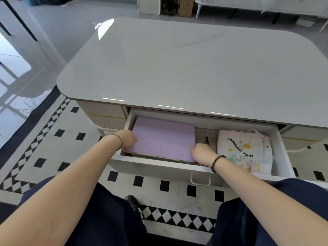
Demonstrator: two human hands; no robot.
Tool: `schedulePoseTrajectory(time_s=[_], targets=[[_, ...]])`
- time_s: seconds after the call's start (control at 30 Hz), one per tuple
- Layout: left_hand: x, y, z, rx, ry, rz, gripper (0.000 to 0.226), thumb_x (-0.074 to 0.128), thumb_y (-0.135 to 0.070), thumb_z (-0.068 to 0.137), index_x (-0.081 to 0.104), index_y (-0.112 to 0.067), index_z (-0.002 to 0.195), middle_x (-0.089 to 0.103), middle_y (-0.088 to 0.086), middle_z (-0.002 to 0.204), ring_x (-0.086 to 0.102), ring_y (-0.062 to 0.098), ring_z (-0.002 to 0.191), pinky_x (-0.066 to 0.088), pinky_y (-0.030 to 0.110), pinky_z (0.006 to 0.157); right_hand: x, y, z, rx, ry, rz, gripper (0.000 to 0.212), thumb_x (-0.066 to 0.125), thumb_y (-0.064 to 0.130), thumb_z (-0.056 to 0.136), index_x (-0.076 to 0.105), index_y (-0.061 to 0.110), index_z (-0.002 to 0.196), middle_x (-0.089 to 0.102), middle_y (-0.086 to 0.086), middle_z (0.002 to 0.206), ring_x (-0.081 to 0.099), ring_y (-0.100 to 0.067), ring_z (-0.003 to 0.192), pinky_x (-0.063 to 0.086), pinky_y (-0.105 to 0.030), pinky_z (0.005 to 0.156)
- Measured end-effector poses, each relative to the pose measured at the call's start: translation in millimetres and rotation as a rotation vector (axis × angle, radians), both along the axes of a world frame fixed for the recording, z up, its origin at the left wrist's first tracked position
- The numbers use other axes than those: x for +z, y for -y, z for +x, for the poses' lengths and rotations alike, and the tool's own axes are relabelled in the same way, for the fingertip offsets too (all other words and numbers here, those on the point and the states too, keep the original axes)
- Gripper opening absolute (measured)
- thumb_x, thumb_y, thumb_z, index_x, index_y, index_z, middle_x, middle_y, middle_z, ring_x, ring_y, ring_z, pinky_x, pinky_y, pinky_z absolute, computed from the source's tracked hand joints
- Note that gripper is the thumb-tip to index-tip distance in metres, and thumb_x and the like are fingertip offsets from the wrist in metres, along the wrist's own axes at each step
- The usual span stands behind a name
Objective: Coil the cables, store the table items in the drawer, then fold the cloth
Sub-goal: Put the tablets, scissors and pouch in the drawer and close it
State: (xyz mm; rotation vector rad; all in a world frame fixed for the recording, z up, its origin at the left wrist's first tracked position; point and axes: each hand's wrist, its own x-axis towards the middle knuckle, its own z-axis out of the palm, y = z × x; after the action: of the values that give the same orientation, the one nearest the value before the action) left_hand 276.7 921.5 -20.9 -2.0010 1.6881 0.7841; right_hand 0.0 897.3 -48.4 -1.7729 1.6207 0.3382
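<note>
- Drawer [159,165]: pulled open below the bench [177,68], white inside, with a metal loop handle [200,179] on its front.
- Lilac cloth [163,137]: folded flat and lying in the left part of the drawer, crease lines showing on its top face.
- Left hand [126,139]: at the cloth's left edge, thumb on top and fingers curled under, pinching that edge. A thin beaded bracelet [120,138] is on the wrist.
- Right hand [202,153]: at the cloth's near right corner, thumb tip on the top face, fingers curled down over the edge and mostly hidden. A dark beaded bracelet [217,162] is on the wrist.
- White pouch [245,151]: in the right part of the drawer, apart from the cloth, printed with coloured doodles and the words "ESPECIALLY FOR YOU".
- Rug [53,139]: white with black squares and a diamond border, under the bench.
</note>
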Motion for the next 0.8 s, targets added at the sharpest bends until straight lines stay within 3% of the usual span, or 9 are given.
schedulePoseTrajectory(time_s=[0.07, 0.13, 0.2, 0.33, 0.4, 0.5, 0.6, 0.7, 0.8], targets=[[-10.1, 2.5, -3.4, -0.107, 0.127, 0.051, 0.042, 0.043, -0.009, 0.105, 0.041, -0.003, 0.147, 0.055, 0.016, 0.139, 0.052, 0.03, 0.128, 0.044, 0.034, 0.101, -3.5, 0.0, -1.1, 0.07, -0.05, 0.011, 0.038, 0.031, 0.017, 0.108, 0.043, 0.016, 0.073, 0.052, -0.009, 0.085, 0.059, -0.035, 0.111, 0.041, -0.029, 0.08], [-19.0, 3.5, -6.9, -0.092, 0.134, 0.096, 0.039, 0.043, -0.005, 0.103, 0.051, -0.002, 0.141, 0.057, 0.016, 0.138, 0.054, 0.03, 0.128, 0.045, 0.034, 0.101, -6.0, -0.5, 0.9, 0.091, -0.091, 0.021, 0.029, 0.028, 0.007, 0.107, 0.057, 0.003, 0.105, 0.061, -0.015, 0.108, 0.057, -0.037, 0.12, 0.04, -0.033, 0.079], [-22.9, 2.7, -9.8, -0.12, 0.159, 0.107, 0.036, 0.04, -0.002, 0.103, 0.056, -0.001, 0.136, 0.059, 0.016, 0.137, 0.057, 0.029, 0.123, 0.046, 0.034, 0.1, -3.7, -1.0, 3.9, 0.166, -0.168, 0.029, 0.033, 0.025, 0.002, 0.106, 0.05, -0.002, 0.127, 0.057, -0.025, 0.129, 0.056, -0.037, 0.121, 0.041, -0.035, 0.077], [-20.5, 3.0, -14.9, -0.15, 0.176, 0.141, 0.034, 0.04, 0.001, 0.102, 0.058, 0.004, 0.131, 0.061, 0.02, 0.135, 0.059, 0.031, 0.112, 0.046, 0.034, 0.1, 4.9, 3.0, 10.3, 0.209, -0.294, 0.086, 0.031, 0.028, -0.003, 0.104, 0.051, 0.004, 0.123, 0.055, -0.023, 0.136, 0.054, -0.035, 0.125, 0.03, -0.029, 0.054], [-21.3, 1.1, -18.6, -0.179, 0.2, 0.142, 0.034, 0.037, 0.002, 0.103, 0.059, 0.005, 0.129, 0.061, 0.021, 0.134, 0.058, 0.031, 0.106, 0.046, 0.034, 0.1, 2.4, 1.9, 11.5, 0.285, -0.324, 0.098, 0.023, 0.03, -0.005, 0.102, 0.052, 0.002, 0.098, 0.055, -0.022, 0.137, 0.054, -0.035, 0.126, 0.021, -0.026, 0.048], [-23.6, -2.8, -21.1, -0.16, 0.199, 0.142, 0.035, 0.035, 0.003, 0.103, 0.06, 0.004, 0.127, 0.061, 0.019, 0.132, 0.053, 0.028, 0.097, 0.047, 0.034, 0.098, 0.3, 1.5, 13.7, 0.381, -0.387, 0.072, 0.04, 0.03, -0.005, 0.102, 0.02, 0.013, 0.067, 0.056, -0.022, 0.137, 0.055, -0.035, 0.126, 0.02, -0.025, 0.048], [-29.1, -2.7, -20.1, -0.019, 0.153, 0.134, 0.032, 0.034, 0.001, 0.103, 0.064, -0.001, 0.113, 0.065, 0.017, 0.112, 0.046, 0.025, 0.089, 0.046, 0.031, 0.087, -0.2, 5.3, 14.3, 0.359, -0.413, 0.099, 0.028, 0.03, -0.003, 0.103, 0.038, 0.006, 0.078, 0.06, -0.022, 0.125, 0.056, -0.036, 0.119, 0.025, -0.027, 0.049], [-22.4, -3.4, -22.3, 0.11, 0.08, 0.087, 0.036, 0.03, -0.007, 0.105, 0.064, -0.005, 0.112, 0.059, 0.01, 0.096, 0.046, 0.022, 0.087, 0.037, 0.026, 0.077, -0.9, -0.1, 10.9, 0.271, -0.3, 0.076, 0.038, 0.024, 0.014, 0.109, 0.049, 0.001, 0.135, 0.045, -0.013, 0.08, 0.048, -0.029, 0.095, 0.033, -0.029, 0.056], [-17.2, -3.2, -26.3, 0.152, 0.026, 0.071, 0.033, 0.031, -0.015, 0.106, 0.06, -0.007, 0.094, 0.055, 0.007, 0.091, 0.048, 0.02, 0.078, 0.038, 0.023, 0.067, -0.1, 0.4, 9.3, 0.323, -0.31, 0.122, 0.05, 0.023, 0.032, 0.11, 0.058, -0.003, 0.119, 0.061, -0.024, 0.112, 0.051, -0.026, 0.098, 0.039, -0.029, 0.073]])
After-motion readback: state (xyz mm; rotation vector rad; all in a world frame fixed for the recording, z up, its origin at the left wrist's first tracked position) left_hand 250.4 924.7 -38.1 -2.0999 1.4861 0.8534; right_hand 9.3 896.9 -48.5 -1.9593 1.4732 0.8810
